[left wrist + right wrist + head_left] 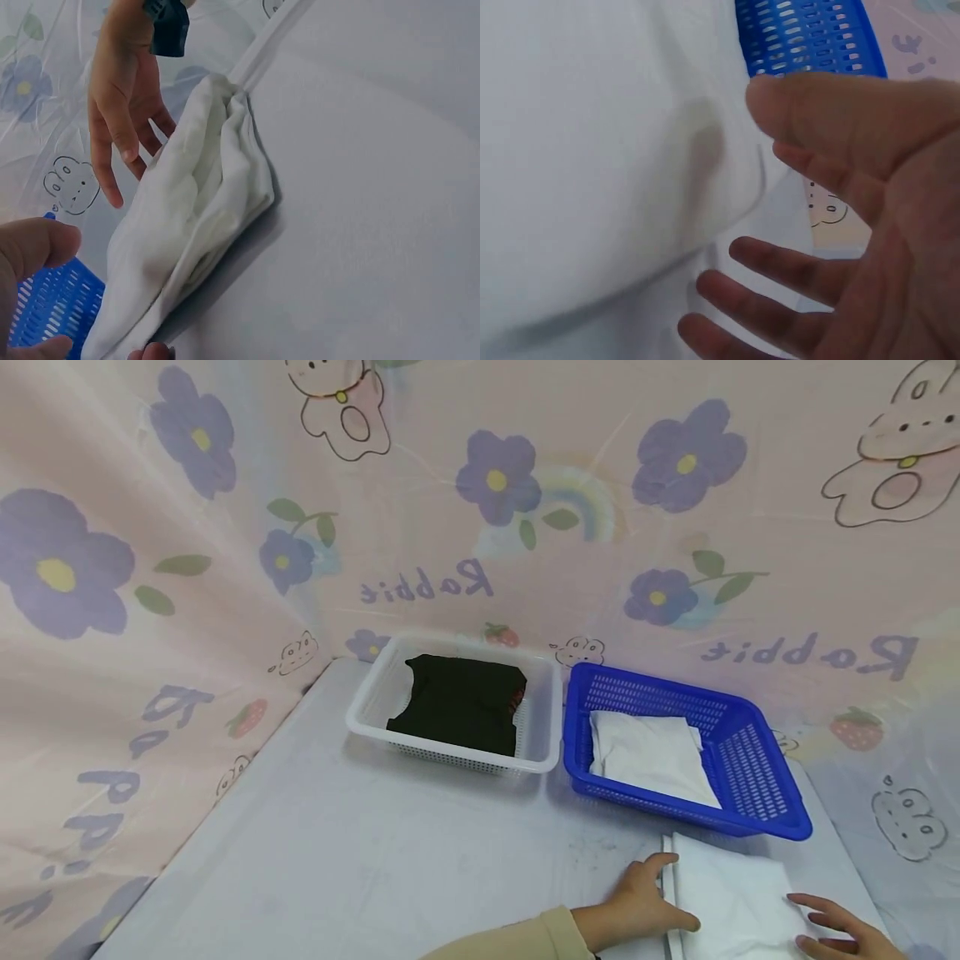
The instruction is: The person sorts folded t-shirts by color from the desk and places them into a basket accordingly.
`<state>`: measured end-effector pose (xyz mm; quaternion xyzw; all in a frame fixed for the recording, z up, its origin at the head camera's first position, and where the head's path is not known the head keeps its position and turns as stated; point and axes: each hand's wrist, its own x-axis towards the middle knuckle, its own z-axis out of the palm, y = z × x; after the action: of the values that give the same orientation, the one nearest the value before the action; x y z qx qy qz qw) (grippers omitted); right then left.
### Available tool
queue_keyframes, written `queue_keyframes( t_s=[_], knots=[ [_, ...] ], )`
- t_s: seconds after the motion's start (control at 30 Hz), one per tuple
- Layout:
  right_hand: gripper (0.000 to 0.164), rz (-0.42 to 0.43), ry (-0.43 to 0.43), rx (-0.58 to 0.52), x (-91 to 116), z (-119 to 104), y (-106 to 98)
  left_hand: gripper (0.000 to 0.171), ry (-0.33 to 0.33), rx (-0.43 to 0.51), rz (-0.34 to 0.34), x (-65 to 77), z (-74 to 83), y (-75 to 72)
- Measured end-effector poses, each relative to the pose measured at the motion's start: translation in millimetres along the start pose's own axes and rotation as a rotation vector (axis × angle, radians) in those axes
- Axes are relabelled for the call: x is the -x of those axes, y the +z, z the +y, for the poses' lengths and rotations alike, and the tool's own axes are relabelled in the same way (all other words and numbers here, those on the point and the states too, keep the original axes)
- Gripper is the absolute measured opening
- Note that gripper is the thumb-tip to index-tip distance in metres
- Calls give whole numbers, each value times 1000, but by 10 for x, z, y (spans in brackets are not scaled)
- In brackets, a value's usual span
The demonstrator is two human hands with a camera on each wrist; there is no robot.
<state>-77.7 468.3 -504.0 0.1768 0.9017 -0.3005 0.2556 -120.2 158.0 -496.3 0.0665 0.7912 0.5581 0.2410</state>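
A folded white garment lies on the table in front of the blue basket, its layered edge facing left. At that edge is my left hand, thumb and forefinger spread apart, the thumb overlapping the cloth in the head view. One left fingertip shows right at the edge of the layers in the left wrist view. Beside the opposite edge is my right hand, its fingers spread and slightly bent and its thumb raised near the cloth's border. Both palms face the garment.
Behind the garment stands a blue basket holding another folded white garment. To its left, a white basket holds a folded black garment. A printed curtain encloses the white-covered table at the back and sides.
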Motion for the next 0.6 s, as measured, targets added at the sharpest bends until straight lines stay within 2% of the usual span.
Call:
queue_keyframes(
  t_s=[0.2,0.3,0.47,0.6],
  knots=[
    [97,3,-17,8,-92,1,125,63,-33,36,-19,8,-1,36],
    [93,10,-32,27,-111,-33,136,62,-49,40,-53,-8,-1,42],
    [90,-9,-47,14,-77,-125,145,63,-44,36,-109,-15,-1,71],
    [87,-34,-66,24,-21,-206,161,64,-40,10,-100,-9,4,117]
  ],
)
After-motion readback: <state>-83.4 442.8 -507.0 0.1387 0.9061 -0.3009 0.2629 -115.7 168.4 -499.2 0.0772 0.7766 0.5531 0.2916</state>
